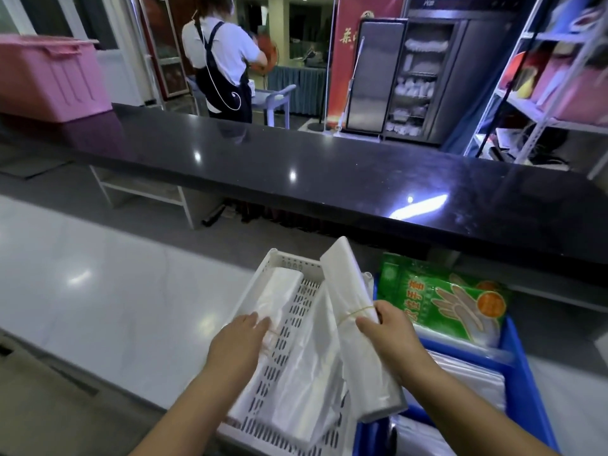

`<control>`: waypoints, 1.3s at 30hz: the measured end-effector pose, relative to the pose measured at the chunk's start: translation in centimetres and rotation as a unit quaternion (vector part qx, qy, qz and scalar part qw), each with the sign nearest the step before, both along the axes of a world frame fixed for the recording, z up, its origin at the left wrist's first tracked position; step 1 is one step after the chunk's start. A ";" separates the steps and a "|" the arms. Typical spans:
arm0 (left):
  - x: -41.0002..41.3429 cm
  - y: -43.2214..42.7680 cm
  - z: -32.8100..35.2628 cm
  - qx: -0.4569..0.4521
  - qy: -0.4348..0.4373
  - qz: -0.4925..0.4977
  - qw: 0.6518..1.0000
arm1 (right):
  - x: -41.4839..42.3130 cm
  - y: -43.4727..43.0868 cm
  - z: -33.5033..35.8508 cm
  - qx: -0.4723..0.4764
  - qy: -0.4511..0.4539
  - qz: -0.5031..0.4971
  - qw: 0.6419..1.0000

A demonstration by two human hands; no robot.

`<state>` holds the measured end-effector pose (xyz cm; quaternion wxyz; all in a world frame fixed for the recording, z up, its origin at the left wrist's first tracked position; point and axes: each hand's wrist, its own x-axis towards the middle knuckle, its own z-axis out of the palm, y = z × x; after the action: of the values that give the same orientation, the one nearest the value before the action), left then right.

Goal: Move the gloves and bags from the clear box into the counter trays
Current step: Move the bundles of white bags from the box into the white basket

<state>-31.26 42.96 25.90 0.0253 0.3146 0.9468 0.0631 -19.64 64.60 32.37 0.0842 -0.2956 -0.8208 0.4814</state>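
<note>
White tray point(260, 287) w/ slotted bottom sits on the pale desk point(108, 291), just below the black counter ledge point(329, 172). Right hand point(388, 327) has its fingers point(365, 324) closed round a long bundle of clear bags point(355, 327), held by a rubber band point(353, 313) approx. mid-length; bundle is tilted, top end over the tray's far right corner, bottom end over the tray's near right edge, above the tray contents rather than lying in them. Left hand point(241, 340) rests flat inside the tray, fingers spread and not gripping, on a folded bag stack point(279, 291) along the tray's left wall. More loose clear bags point(312, 373) fill the tray's middle, crowding where the bundle hangs. Right of the tray, touching it, is a blue bin point(526, 383) w/ clear bags inside and a green glove pack point(441, 301) propped at its far end under the ledge. Left of the tray, far back on the ledge, a pink box point(49, 77). Beyond the ledge a person in an apron point(223, 60) stands back-turned; behind, right of the tray line, a dark cabinet point(418, 74) and metal shelves point(543, 77).
</note>
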 end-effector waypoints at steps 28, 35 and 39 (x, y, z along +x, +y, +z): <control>2.5 0.5 1.7 0.510 -0.470 0.157 0.703 | -3.4 -8.8 -2.2 -0.051 0.046 -0.034 0.997; -0.3 -3.6 1.1 0.357 -0.280 0.149 0.879 | -2.5 -7.8 -6.0 0.378 -0.113 0.341 0.853; 0.0 -3.3 0.6 0.284 -0.231 0.119 0.923 | -2.0 -7.7 -5.7 0.503 -0.078 0.392 0.766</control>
<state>-31.27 39.69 26.46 0.1450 0.1704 0.8874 0.4031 -21.60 56.85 26.67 -0.0397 0.0999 -0.9936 -0.0346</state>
